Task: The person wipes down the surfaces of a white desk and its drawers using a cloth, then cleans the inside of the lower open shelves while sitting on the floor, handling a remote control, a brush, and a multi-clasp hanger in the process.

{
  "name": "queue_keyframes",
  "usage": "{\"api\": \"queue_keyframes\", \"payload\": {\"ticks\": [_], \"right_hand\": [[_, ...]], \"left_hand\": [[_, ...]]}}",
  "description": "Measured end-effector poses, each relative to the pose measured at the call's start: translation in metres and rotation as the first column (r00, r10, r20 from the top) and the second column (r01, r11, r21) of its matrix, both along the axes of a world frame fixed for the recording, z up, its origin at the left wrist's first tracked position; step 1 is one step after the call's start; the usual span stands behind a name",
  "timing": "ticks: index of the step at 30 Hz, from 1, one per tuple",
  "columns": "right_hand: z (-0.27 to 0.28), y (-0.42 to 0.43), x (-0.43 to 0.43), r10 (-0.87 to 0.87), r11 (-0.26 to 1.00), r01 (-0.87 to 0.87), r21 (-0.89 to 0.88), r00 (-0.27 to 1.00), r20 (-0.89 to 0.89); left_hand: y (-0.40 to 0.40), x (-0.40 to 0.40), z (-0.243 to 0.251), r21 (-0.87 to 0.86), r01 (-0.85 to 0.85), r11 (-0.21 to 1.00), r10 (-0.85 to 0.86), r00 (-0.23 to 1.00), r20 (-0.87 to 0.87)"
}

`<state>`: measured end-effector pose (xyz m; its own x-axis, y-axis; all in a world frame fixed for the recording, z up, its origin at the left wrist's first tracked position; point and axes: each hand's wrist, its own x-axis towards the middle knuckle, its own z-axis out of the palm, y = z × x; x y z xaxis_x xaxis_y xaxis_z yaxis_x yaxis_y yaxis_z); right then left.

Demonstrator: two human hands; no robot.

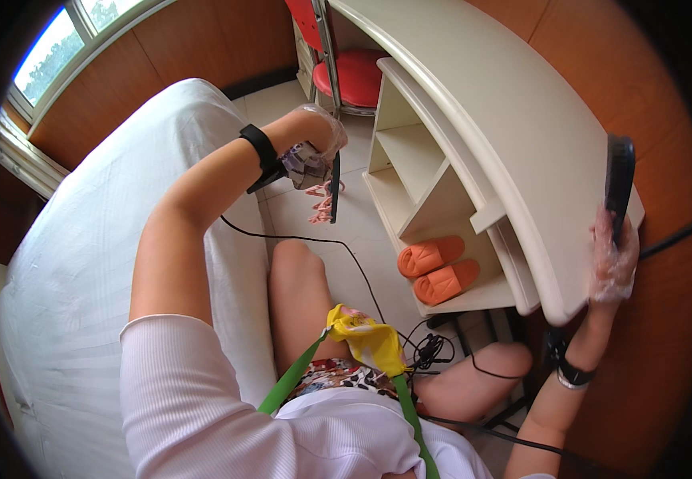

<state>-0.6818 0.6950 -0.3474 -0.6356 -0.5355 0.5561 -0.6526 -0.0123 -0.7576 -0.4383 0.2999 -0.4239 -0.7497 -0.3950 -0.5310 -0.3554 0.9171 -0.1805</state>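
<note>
My left hand (325, 132), in a clear plastic glove, is bent downward at upper centre; its fingers are hidden. A crumpled purple-grey patterned thing (307, 167) lies against its underside. Beside it is a narrow dark upright strip (336, 191) with small pink pieces (322, 206) at its side; whether I hold the strip is unclear. At the far right my right hand (614, 260), also in a clear glove, grips a dark blue brush with black bristles (620, 173) above the end of a cream desk (537, 138). Both wrists wear black bands.
A bed with a white sheet (82, 239) stands at left. Orange slippers (438, 269) sit on the desk's low shelf. A red chair (352, 78) is at the top. Black cables (432, 350) run between my legs and across them. A yellow cloth with green straps (376, 341) hangs at my front.
</note>
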Motion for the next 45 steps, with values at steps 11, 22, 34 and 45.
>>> {"api": "queue_keyframes", "payload": {"ticks": [11,22,34,45], "right_hand": [[-0.04,0.051,0.11,0.19,0.954,-0.097,-0.283,0.928,0.321],[-0.087,0.041,0.133,0.491,0.86,-0.443,-0.255,0.576,0.654],[-0.056,0.039,0.148,0.321,0.894,-0.441,0.082,0.757,0.569],[-0.023,0.093,0.115,0.395,0.893,-0.316,0.321,0.891,-0.221]], "left_hand": [[0.102,0.06,0.119,0.221,0.101,0.97,-0.065,0.984,-0.164],[0.125,0.052,0.143,0.568,0.292,0.77,-0.055,0.916,-0.397],[0.144,0.036,0.134,0.771,0.33,0.545,0.033,0.91,-0.413],[0.171,0.007,0.124,0.832,0.479,0.28,0.01,0.865,-0.501]]}}
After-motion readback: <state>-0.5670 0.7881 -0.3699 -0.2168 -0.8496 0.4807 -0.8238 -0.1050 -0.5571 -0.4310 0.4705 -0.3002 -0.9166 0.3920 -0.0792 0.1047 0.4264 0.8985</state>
